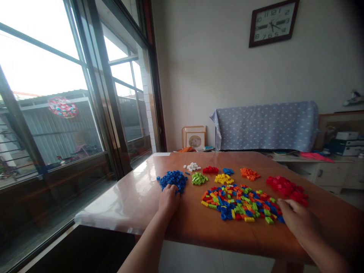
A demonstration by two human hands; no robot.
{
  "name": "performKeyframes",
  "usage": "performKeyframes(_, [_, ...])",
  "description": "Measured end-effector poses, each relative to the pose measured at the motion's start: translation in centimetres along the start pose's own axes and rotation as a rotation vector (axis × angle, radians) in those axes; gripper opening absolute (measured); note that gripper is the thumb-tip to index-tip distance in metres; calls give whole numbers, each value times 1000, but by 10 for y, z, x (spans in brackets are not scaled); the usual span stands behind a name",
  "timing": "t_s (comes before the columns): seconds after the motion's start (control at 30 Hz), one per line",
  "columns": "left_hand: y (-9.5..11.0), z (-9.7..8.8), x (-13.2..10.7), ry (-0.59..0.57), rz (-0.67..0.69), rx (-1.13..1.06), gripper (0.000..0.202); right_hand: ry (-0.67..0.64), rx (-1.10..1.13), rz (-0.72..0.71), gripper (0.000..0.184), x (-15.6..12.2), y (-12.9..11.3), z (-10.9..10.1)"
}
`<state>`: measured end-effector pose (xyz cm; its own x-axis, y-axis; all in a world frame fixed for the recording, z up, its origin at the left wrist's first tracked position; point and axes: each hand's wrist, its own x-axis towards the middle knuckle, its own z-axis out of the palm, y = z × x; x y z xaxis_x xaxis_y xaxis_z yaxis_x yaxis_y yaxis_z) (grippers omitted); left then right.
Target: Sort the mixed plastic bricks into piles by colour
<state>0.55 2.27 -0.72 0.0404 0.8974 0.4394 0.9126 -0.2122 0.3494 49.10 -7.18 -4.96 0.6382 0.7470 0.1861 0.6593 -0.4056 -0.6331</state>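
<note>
A mixed pile of small coloured bricks (pixel 241 203) lies on the wooden table (pixel 196 227). Behind it sit sorted heaps: blue (pixel 173 179), white (pixel 193 166), light green (pixel 199 178), yellow (pixel 223 178), orange (pixel 249 174), and a large red heap (pixel 287 187). My left hand (pixel 168 200) rests at the near edge of the blue heap, fingers curled down onto the bricks. My right hand (pixel 297 218) lies at the right end of the mixed pile, just in front of the red heap, fingers bent; what they hold is hidden.
Small red (pixel 210 170) and dark blue (pixel 228 171) heaps lie in the back row. A large window (pixel 57 94) runs along the left. A cloth-covered piece of furniture (pixel 265 127), a wall clock (pixel 273 22) and a cluttered low cabinet (pixel 332 170) stand behind the table.
</note>
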Motion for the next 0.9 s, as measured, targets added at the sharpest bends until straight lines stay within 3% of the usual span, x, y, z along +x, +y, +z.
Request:
performKeyframes(0.3, [18,-1,-5,80,123,108,21,81,52,-49,45,-12,-16,-8])
performKeyframes(0.47, [59,0,-23,-2,95,27,24,176,130,-50,45,-15,-18,-7])
performKeyframes(0.67, [104,15,-43,-61,135,-123,22,255,265,-37,41,-15,-17,-7])
performKeyframes(0.9, [109,18,-49,-83,201,-55,21,295,418,-36,42,-23,-20,-9])
